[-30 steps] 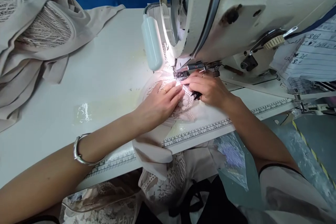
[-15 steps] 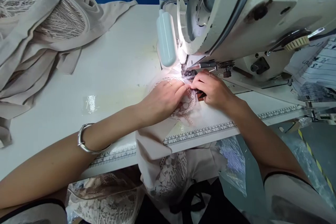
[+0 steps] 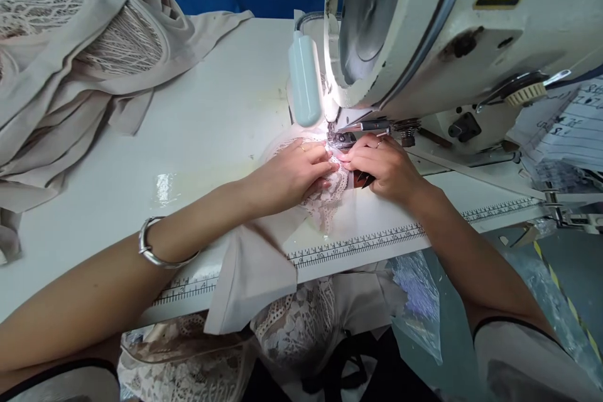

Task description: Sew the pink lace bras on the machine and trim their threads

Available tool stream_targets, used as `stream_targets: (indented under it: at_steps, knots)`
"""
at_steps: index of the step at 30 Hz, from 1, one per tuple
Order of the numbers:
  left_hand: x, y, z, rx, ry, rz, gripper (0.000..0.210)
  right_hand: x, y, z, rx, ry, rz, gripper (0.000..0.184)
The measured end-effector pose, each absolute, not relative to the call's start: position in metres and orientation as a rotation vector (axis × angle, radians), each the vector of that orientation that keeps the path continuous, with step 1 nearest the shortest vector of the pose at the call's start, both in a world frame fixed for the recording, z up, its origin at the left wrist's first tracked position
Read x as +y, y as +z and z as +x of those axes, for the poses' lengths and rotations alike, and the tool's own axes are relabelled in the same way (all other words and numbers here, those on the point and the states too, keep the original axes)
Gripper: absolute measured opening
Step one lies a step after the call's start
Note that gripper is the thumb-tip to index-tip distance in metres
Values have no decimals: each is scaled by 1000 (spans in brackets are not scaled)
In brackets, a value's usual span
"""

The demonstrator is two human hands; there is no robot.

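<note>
Stitching step, apparently: left hand (image 3: 288, 177) on lace (image 3: 335, 191), grip unclear; right hand (image 3: 385, 166) pinching edge beside sewing machine (image 3: 438, 69). Next move calls for even guiding.

The left hand (image 3: 294, 176) covers part of the lace (image 3: 328, 200), the disc (image 3: 372, 16) above the grip is blurred, and the paper (image 3: 577, 116) beyond the right hand (image 3: 393, 166) is cut off.

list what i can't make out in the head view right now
Lace piece: partly hidden beneath the left hand, head view.
Black pointed object: partly covered by the right hand, head view.
Paper: cut off by the head view's right edge.
Fabric pile: cut off by the head view's left edge.
</note>
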State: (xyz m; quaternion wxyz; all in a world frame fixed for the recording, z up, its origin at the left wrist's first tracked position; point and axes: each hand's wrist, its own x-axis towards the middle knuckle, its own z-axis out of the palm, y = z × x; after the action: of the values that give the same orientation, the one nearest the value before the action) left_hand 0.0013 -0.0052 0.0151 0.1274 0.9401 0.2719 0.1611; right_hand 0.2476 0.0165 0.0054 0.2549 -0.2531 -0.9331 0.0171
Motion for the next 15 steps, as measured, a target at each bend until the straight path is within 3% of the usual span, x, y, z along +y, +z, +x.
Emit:
stream_targets:
  at_steps: [9,15]
  knots:
    - [13,9,-9,837,537,2707,42,14,5,247,-2584,-22,-731,35]
    - [3,10,-5,996,554,2848,29,14,6,246,-2570,13,-713,42]
